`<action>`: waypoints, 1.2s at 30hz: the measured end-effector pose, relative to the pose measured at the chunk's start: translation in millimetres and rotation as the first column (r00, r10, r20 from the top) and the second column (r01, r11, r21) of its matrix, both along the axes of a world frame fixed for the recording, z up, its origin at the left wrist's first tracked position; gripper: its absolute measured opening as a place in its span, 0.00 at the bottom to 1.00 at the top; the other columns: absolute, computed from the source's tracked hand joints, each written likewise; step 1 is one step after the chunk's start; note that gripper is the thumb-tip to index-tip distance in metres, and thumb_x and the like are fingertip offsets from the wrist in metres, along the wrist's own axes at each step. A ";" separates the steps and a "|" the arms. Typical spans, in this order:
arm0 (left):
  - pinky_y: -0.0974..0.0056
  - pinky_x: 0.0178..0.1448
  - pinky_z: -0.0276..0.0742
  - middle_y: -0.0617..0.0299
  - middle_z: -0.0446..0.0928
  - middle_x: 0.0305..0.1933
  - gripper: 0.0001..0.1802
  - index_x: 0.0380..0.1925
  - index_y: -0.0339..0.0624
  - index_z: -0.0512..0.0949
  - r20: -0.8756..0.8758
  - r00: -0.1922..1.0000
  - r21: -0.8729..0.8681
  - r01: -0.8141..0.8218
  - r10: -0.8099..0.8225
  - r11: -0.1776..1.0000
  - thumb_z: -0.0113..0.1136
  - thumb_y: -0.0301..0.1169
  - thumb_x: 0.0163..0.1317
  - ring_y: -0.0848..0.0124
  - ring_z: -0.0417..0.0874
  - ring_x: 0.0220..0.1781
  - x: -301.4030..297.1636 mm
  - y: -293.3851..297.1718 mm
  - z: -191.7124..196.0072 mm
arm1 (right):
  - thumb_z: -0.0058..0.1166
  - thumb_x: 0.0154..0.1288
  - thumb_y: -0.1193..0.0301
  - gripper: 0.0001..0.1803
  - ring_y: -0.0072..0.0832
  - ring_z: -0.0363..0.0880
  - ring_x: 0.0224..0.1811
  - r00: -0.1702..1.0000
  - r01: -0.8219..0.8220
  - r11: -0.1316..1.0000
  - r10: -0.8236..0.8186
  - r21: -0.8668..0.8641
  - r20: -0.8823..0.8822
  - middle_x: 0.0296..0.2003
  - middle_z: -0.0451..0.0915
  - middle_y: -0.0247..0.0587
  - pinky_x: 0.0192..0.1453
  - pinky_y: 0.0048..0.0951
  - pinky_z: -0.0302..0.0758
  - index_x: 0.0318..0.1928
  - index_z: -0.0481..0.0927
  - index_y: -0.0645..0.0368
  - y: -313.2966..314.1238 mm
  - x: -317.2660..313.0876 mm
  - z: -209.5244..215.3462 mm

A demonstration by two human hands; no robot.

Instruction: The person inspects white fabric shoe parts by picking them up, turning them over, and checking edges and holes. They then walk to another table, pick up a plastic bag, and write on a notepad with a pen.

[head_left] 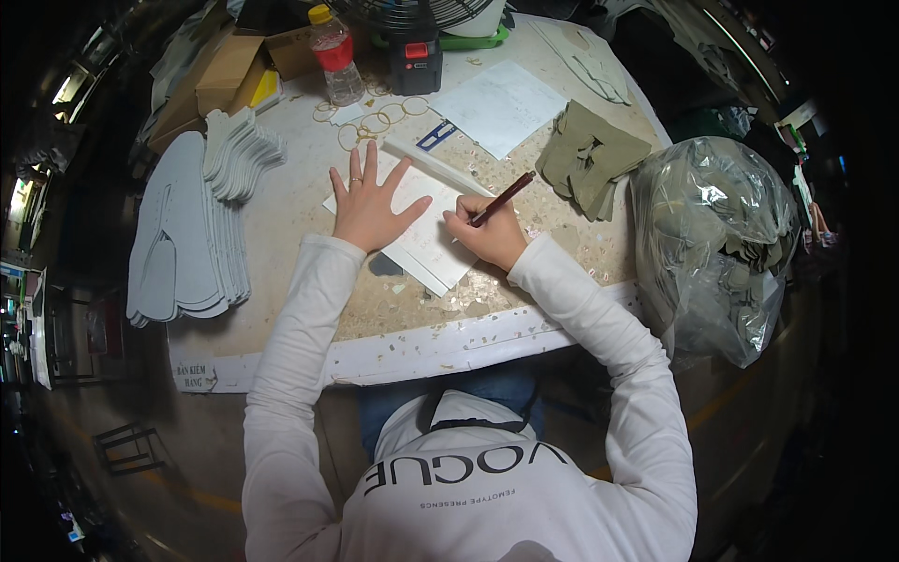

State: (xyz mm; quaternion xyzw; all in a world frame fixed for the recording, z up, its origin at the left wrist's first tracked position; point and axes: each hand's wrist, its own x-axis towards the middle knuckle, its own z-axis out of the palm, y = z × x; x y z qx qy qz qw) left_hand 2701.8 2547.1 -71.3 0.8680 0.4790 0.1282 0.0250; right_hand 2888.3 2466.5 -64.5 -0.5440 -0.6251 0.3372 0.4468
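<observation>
My left hand [375, 204] lies flat with its fingers spread on a pad of white paper [417, 225], a ring on one finger. Gripped in my right hand [496, 234] is a dark red pen [506, 196], slanting up to the right, its lower end close to the paper. Beyond my hands a long white strip [438, 169] lies slantwise along the paper's far side. Near it is a small blue cutter-like tool [434, 136]. Several rubber bands [376, 122] are scattered past my left fingertips.
Stacked pale grey cut pieces [183, 234] stand at the left. Olive cut pieces [592, 155] lie to the right, beside a bulging clear plastic bag [716, 244]. A bottle [335, 61], a fan [415, 56], a cardboard box [229, 75] and a white sheet [501, 105] are farther back.
</observation>
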 end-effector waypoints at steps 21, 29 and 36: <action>0.31 0.67 0.26 0.41 0.41 0.73 0.39 0.64 0.57 0.63 -0.018 1.000 0.013 0.000 0.000 1.000 0.47 0.63 0.56 0.43 0.36 0.74 0.5 -0.6 0.4 | 0.55 0.49 0.71 0.14 0.22 0.59 0.12 0.997 0.044 0.997 -0.048 0.059 0.064 0.09 0.64 0.38 0.19 0.26 0.59 0.13 0.68 0.62 1.4 1.1 -0.9; 0.31 0.68 0.27 0.42 0.41 0.73 0.39 0.64 0.57 0.63 -0.019 1.000 0.009 0.000 0.000 1.000 0.47 0.64 0.56 0.43 0.36 0.74 0.5 -0.7 0.7 | 0.56 0.53 0.72 0.18 0.14 0.53 0.16 0.997 0.059 0.993 -0.063 0.100 0.037 0.10 0.58 0.27 0.19 0.22 0.52 0.13 0.63 0.60 0.5 1.9 -2.4; 0.31 0.68 0.27 0.41 0.41 0.73 0.39 0.64 0.57 0.63 -0.023 1.000 0.009 -0.002 0.003 1.000 0.47 0.64 0.56 0.43 0.35 0.74 0.6 -0.2 0.6 | 0.56 0.52 0.72 0.18 0.14 0.53 0.16 0.992 0.090 0.986 -0.101 0.141 0.076 0.10 0.57 0.26 0.19 0.22 0.52 0.13 0.63 0.60 -0.1 0.9 -1.2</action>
